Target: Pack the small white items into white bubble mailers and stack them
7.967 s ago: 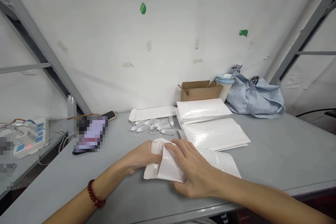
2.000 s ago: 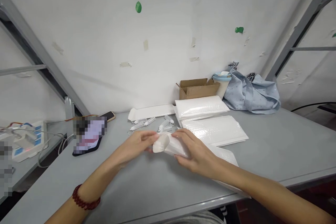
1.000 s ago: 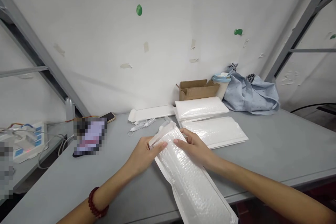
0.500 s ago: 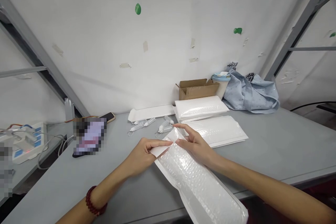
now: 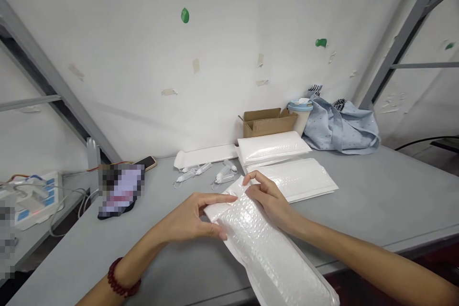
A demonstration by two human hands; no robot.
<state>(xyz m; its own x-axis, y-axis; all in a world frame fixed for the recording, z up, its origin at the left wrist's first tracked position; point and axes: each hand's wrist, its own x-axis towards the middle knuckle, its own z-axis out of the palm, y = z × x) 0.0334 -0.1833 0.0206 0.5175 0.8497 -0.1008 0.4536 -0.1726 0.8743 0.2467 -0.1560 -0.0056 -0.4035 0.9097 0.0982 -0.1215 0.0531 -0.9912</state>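
Observation:
A long white bubble mailer (image 5: 265,248) lies slantwise on the grey table (image 5: 376,201), its lower end past the front edge. My left hand (image 5: 190,217) pinches the mailer's upper left corner between thumb and fingers. My right hand (image 5: 267,196) pinches the upper right corner at the flap. Just beyond my hands lie a few small white corded pieces (image 5: 201,172), loose on the table.
Two stacks of white bubble mailers (image 5: 297,177) lie behind my right hand, with a flat white envelope (image 5: 204,155), a cardboard box (image 5: 267,122), a lidded cup (image 5: 299,112) and a blue cloth (image 5: 344,126) by the wall. A phone (image 5: 145,162) and a dark pouch sit at left.
The mailer was folded or rolled between my hands two seconds ago; it now lies stretched out toward me. Both hands have shifted to pinch its top end. Fewer corded pieces lie on the table.

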